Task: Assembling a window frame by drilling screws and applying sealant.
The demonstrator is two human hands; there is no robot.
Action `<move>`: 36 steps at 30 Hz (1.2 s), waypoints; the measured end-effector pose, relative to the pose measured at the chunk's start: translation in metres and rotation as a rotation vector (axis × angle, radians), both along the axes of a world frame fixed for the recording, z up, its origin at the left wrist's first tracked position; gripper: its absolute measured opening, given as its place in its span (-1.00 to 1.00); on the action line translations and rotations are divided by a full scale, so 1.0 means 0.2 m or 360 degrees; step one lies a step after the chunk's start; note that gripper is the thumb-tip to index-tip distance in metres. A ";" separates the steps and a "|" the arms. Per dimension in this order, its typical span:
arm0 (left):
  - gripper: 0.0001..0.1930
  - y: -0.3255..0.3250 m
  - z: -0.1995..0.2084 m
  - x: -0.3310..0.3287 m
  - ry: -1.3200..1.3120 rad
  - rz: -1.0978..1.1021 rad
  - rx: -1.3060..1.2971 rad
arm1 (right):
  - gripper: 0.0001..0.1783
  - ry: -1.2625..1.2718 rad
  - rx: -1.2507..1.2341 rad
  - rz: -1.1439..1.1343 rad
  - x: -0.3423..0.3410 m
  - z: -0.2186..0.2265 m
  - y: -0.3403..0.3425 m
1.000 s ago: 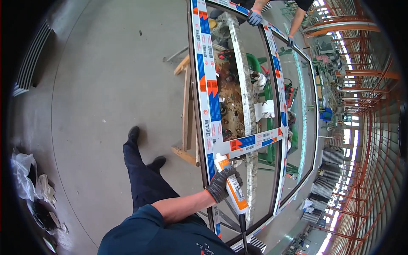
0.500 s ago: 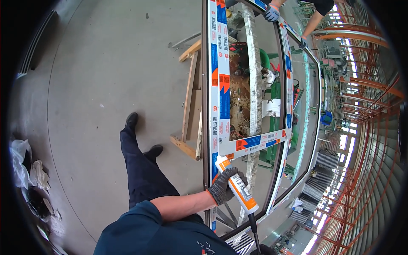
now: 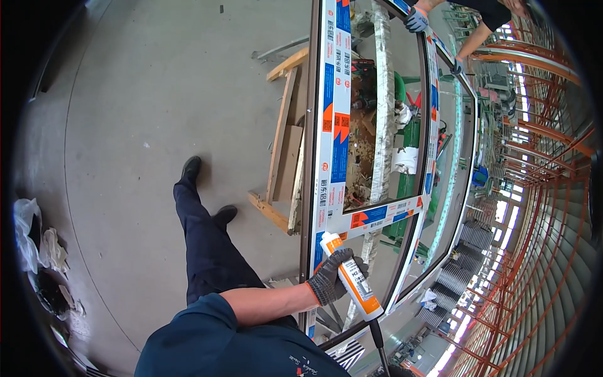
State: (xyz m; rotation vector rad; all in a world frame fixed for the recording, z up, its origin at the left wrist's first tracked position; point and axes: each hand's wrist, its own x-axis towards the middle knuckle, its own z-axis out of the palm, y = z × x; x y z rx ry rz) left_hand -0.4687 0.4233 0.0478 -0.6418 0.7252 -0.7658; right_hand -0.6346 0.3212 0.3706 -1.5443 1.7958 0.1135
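My left hand [image 3: 328, 281], in a dark grey knitted glove, is closed round a white and orange sealant cartridge [image 3: 360, 288]. The cartridge slants over the near part of a large window frame [image 3: 333, 125], whose bars carry white, blue and orange protective film. From its lower end a long black tapered piece [image 3: 377, 333] runs down to the bottom of the view. There, a sliver of my dark-gloved right hand [image 3: 397, 371] shows beside that piece; its fingers are hidden.
At the far end, a co-worker's gloved hands [image 3: 417, 19] rest on the frame. A wooden stand [image 3: 280, 135] is left of it; beneath lie a film-wrapped bar [image 3: 383, 94] and green supports [image 3: 408, 182]. Plastic bags [image 3: 28, 232] lie on the floor at left.
The frame has shifted slightly to the right in the view, and the wooden stand appears a little lower left. My left hand keeps hold of the cartridge in nearly the same place.
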 end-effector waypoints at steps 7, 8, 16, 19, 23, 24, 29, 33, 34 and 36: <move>-0.81 0.02 0.01 0.03 0.0038 -0.0004 -0.0094 | -0.72 0.0486 0.0496 -0.0153 0.23 0.10 -0.06; -0.81 0.02 0.01 0.04 0.0043 -0.0018 -0.0091 | -0.72 0.0553 0.0575 -0.0109 0.25 0.11 -0.07; -0.81 0.09 0.01 0.12 0.0080 -0.0046 -0.0178 | -0.62 -0.0585 0.1584 0.0414 0.27 0.07 0.03; -0.81 0.14 0.02 0.18 0.0093 -0.0067 -0.0179 | -0.63 0.0790 0.0136 -0.0282 0.73 0.06 0.50; -0.76 0.17 0.04 0.25 0.0102 -0.0057 -0.0179 | -0.58 0.0860 0.0236 -0.0340 0.70 0.10 0.48; -0.76 0.17 0.04 0.27 0.0114 -0.0063 -0.0181 | -0.56 0.0509 -0.0102 0.0288 0.63 0.06 0.56; -0.75 0.20 0.02 0.34 0.0120 -0.0134 -0.0196 | -0.54 0.0081 0.0087 0.0049 0.57 0.19 0.46; -0.76 0.23 0.03 0.42 0.0126 -0.0104 -0.0215 | -0.58 0.0161 -0.0196 0.1340 0.79 0.12 0.65; -0.76 0.25 0.03 0.45 0.0145 -0.0096 -0.0219 | -0.56 0.0344 -0.0159 0.1687 0.84 0.14 0.64; -0.73 0.27 0.04 0.50 0.0126 -0.0102 -0.0182 | -0.51 0.0444 0.0078 0.1236 0.84 0.20 0.60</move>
